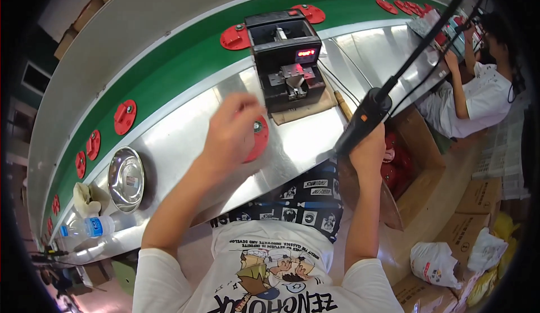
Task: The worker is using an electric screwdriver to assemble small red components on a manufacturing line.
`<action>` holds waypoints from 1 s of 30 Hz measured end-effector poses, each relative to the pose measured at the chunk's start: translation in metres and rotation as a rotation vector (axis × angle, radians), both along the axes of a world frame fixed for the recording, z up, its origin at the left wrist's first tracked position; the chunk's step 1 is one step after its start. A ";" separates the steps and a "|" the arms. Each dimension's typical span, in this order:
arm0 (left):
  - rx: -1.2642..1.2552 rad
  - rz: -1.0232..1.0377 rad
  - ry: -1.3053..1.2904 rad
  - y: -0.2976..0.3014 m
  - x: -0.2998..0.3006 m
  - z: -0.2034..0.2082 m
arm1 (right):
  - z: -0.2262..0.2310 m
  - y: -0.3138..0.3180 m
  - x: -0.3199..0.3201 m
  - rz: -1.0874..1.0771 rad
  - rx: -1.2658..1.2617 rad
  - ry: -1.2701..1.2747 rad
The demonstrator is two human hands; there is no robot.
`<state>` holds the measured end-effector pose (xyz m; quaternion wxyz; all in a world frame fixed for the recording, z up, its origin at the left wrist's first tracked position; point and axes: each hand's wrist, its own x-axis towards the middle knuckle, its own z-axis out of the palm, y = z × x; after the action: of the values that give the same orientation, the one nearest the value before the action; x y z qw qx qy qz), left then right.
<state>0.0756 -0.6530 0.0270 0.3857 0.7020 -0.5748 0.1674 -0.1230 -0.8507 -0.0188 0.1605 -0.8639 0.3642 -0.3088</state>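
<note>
My right hand (pixel 368 148) is wrapped round a black corded electric screwdriver (pixel 365 119), at the right of the metal worktop. Its tip is hard to make out against the bright metal. My left hand (pixel 232 130) is over the worktop, in front of a black screw feeder (pixel 286 59) with a lit red display. Motion smears its fingers, so I cannot tell whether they hold anything. Partly behind that hand lies a round red part (pixel 260 139) with a silver fitting on it.
Several similar red parts, one a red disc (pixel 125 117), lie on the green belt (pixel 163 68). To the left are a steel bowl (pixel 126 179), a pale glove (pixel 86 200) and a water bottle (pixel 90 227). A carton (pixel 419 161) holds red parts at right. A co-worker (pixel 478 88) sits beyond.
</note>
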 end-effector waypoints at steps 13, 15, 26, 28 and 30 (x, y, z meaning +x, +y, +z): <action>-0.152 0.112 0.072 -0.035 0.065 0.024 | 0.045 0.023 0.023 0.584 0.975 -0.569; -0.012 0.152 0.111 0.003 0.042 0.006 | 0.041 0.032 0.024 0.542 0.982 -0.630; 0.435 0.173 0.167 0.058 0.000 -0.043 | 0.068 0.052 0.038 0.352 0.888 -0.271; 0.418 0.171 0.206 0.058 0.000 -0.042 | 0.050 0.059 0.041 0.231 0.866 -0.626; 0.429 0.172 0.212 0.058 0.002 -0.042 | 0.035 0.071 0.042 0.250 0.784 -0.846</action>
<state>0.0774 -0.5952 -0.0146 0.2701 0.8278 -0.4917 -0.0005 -0.0810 -0.7795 0.0160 0.6344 -0.5782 0.2509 -0.4475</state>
